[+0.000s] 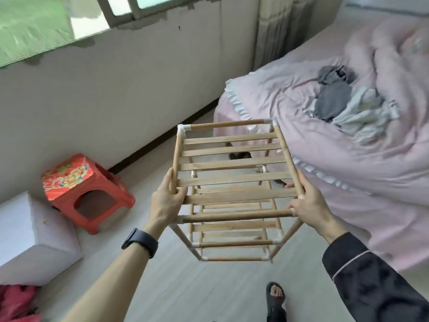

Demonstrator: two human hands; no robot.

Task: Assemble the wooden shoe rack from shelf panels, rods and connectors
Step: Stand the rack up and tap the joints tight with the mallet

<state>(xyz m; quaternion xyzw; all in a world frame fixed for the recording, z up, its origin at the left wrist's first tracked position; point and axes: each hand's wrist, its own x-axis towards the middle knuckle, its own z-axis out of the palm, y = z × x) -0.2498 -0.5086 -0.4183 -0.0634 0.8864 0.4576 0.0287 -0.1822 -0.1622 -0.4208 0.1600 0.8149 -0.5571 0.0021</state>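
Rack looks pretty much built, just needs setting down square

The left hand [166, 201] and right hand [308, 205] are each clamped round one of the top tier's side rods [176, 159] on the slatted pale-wood shoe rack [234, 177], which sits between and below them. I'd keep both grips level and lower it straight so every foot meets the grey floor [185, 287] together. Then press down each of the white plastic corner connectors [183, 130]. Can't tell if it's touching down yet.
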